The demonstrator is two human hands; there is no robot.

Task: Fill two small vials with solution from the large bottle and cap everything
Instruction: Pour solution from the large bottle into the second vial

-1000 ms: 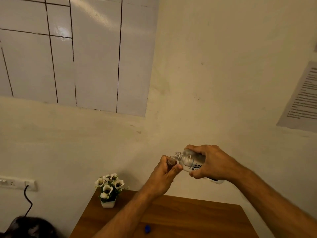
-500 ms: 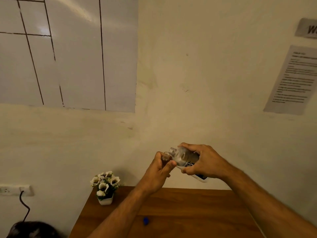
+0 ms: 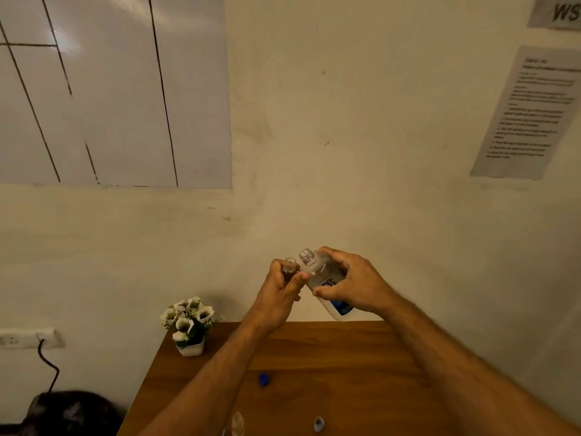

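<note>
My right hand (image 3: 352,283) grips the large clear bottle (image 3: 323,280), uncapped and tilted with its open neck up and to the left. My left hand (image 3: 279,291) holds a small vial (image 3: 289,267) upright, its mouth just left of the bottle's neck. Both are raised above the wooden table (image 3: 330,357). A blue cap (image 3: 264,379) lies on the table. A second small vial (image 3: 238,423) stands at the bottom edge, and a small cap (image 3: 318,424) lies to its right.
A small white pot of white flowers (image 3: 189,325) stands at the table's back left corner. The wall is right behind the table. A wall socket with a black cable (image 3: 47,363) is to the left, above a dark object (image 3: 69,412).
The bottle's neck has tipped up from nearly level to pointing upward beside the vial. The view has dropped, so the second vial and small cap have come into sight.
</note>
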